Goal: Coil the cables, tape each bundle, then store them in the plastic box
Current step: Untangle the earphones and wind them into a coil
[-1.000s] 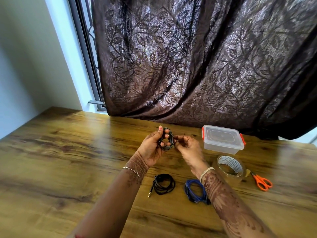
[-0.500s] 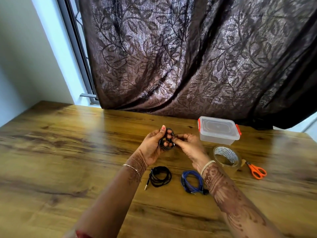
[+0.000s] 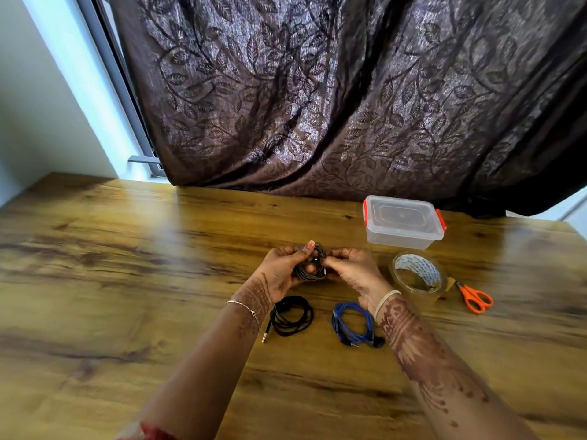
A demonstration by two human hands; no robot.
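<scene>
Left hand (image 3: 281, 268) and right hand (image 3: 349, 269) both pinching small grey cable coil (image 3: 313, 265) above wooden table (image 3: 127, 265). Black cable coil (image 3: 291, 315) and blue cable coil (image 3: 354, 323) lie coiled; whether taped, cannot tell. Clear tape roll (image 3: 417, 276) untouched; lidded clear plastic box (image 3: 402, 222) shut. Taping, storing ahead, by look of it.

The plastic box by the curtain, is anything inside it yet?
The plastic box looks empty through its clear walls; the closed lid blurs the view, so small items could be missed.

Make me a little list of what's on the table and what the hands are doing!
left hand: gripping grey cable coil
right hand: pinching the same coil
black cable: coiled, on table
blue cable: coiled, on table
plastic box: lid on
tape roll: beside box
scissors: right of tape
table: wooden
</scene>
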